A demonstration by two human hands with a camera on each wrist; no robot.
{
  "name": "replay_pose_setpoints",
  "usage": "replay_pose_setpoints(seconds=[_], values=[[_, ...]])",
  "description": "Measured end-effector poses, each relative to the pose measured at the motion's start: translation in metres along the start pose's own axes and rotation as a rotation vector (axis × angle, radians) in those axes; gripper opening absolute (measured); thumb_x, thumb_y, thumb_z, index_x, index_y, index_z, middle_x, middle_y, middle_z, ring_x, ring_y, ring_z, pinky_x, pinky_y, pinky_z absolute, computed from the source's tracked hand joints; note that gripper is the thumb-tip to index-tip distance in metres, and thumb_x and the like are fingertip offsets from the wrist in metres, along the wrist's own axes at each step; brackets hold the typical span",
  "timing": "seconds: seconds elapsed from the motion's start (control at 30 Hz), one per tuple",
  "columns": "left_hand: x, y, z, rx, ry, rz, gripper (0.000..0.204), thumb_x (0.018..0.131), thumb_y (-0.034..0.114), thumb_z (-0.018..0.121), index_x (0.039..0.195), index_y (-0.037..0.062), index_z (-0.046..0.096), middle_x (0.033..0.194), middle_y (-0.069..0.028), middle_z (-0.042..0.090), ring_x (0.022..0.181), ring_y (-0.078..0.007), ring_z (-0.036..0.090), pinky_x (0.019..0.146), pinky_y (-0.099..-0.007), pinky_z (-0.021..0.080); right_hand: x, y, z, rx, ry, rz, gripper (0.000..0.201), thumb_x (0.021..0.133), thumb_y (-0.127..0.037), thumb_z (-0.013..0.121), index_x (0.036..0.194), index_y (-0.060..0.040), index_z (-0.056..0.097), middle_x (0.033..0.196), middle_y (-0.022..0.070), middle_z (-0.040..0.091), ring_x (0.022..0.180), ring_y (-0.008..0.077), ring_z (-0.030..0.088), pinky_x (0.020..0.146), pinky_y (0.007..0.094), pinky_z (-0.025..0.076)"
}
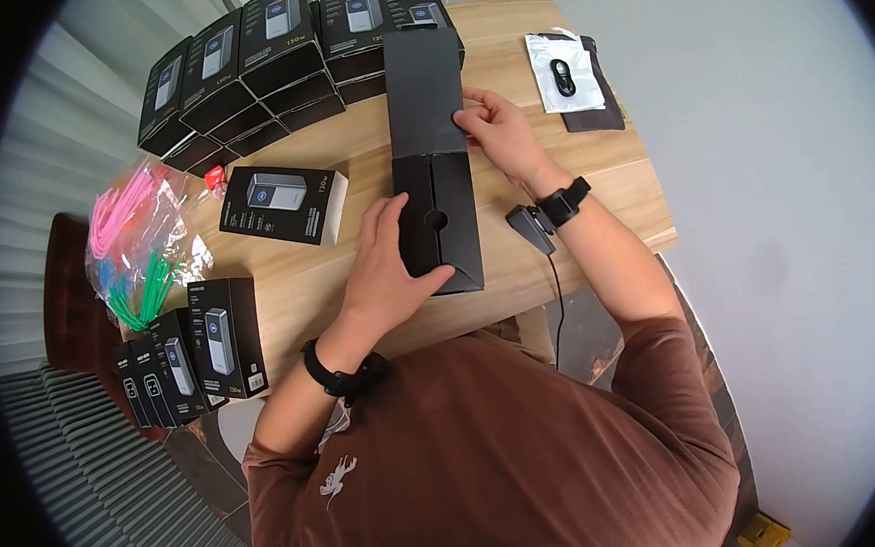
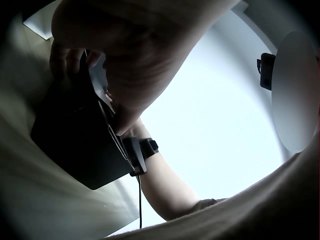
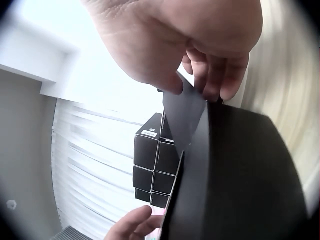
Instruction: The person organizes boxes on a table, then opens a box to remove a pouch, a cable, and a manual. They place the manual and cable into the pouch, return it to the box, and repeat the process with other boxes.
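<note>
Fingers of the left hand (image 1: 372,275) are clamped on the open box (image 1: 461,215), lying along its left edge, with the thumb spread across its near end. The right hand (image 1: 506,137) pinches a thin dark flap (image 3: 185,112) at the right edge of the raised lid (image 1: 424,92), thumb on one face and fingers on the other. The open box lies between both forearms, its inner panels meeting at a round notch.

Just right of the open box, by the right wrist, is a small black device (image 1: 530,229) with a cord (image 1: 558,311) hanging down. Left of the open box, a printed box (image 1: 276,204) lies flat on the wooden table (image 1: 613,189). Beyond it, far and left of the open box, similar boxes (image 1: 271,48) are stacked. Farther left is a clear bag (image 1: 145,221) with pink, blue and green strips; nearer the body, left of the open box, more printed boxes (image 1: 223,336) stand in a row. Far right of the open box, a coiled black cable (image 1: 563,78) rests on a white packet (image 1: 584,94), partly over a dark pouch (image 1: 608,108).
</note>
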State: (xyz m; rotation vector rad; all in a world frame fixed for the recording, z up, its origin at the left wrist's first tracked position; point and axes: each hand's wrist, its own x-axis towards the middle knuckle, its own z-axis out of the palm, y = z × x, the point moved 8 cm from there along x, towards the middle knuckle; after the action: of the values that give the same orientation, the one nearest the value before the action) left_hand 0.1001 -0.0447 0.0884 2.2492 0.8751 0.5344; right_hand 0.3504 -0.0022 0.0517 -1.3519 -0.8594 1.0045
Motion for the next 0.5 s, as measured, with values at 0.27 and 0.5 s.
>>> replay_pose_setpoints(seconds=[0.27,0.5], values=[[-0.019,-0.03,-0.005,-0.476,-0.086,-0.281,0.081,0.09,0.011,0.073,0.158,-0.0006,0.031,0.145,-0.02,0.047,0.09,-0.029,0.064,0.084,-0.0421,0.055,-0.095,-0.063,0.018,-0.64,-0.01,-0.577,0.029,0.093,-0.008,0.072,0.121,-0.0068,0.068,0.102,0.0035,0.07,0.087,0.0179,0.067,0.08,0.0311,0.055],[-0.025,-0.01,-0.024,-0.086,0.234,0.015,0.068,0.089,-0.004,0.059,0.154,0.0017,0.039,0.146,-0.0258,0.051,0.134,-0.0379,0.052,0.114,-0.0484,0.042,-0.159,-0.071,0.076,-0.896,-0.444,-0.975,0.015,0.084,-0.02,0.082,0.089,-0.0094,0.073,0.097,0.0044,0.069,0.081,0.0235,0.067,0.07,0.038,0.055]])
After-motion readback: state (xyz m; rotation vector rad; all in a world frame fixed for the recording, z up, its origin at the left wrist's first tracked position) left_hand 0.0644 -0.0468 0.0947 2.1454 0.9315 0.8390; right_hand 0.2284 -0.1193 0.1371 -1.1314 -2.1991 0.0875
